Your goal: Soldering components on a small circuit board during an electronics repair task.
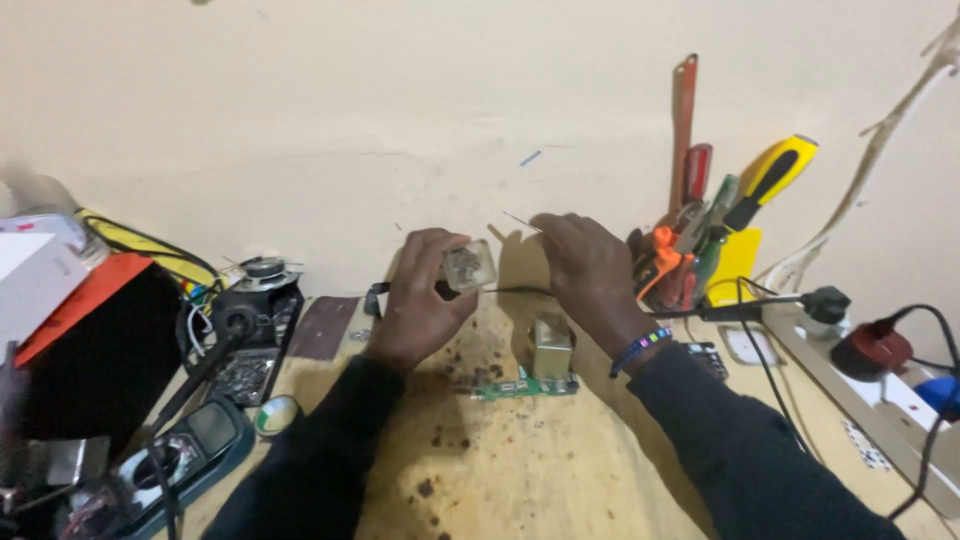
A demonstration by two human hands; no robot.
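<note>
My left hand (420, 298) holds a small clear box (468, 266) with greyish bits inside, raised above the bench. My right hand (590, 270) is beside it, its fingers pinching a thin wire (520, 221) that points up and to the left. Below the hands, on the stained wooden bench (500, 470), lies a small green circuit board (520, 387) with a metal-cased block (551, 348) standing on it. Both arms wear dark sleeves, and a beaded band (640, 350) circles the right wrist.
A rack of screwdrivers and pliers (710, 240) leans on the wall at right. A power strip (880, 400) with plugs runs along the right edge. At left are a soldering iron stand (245, 320), a multimeter (180, 460), a tape roll (276, 414) and a dark box (90, 350).
</note>
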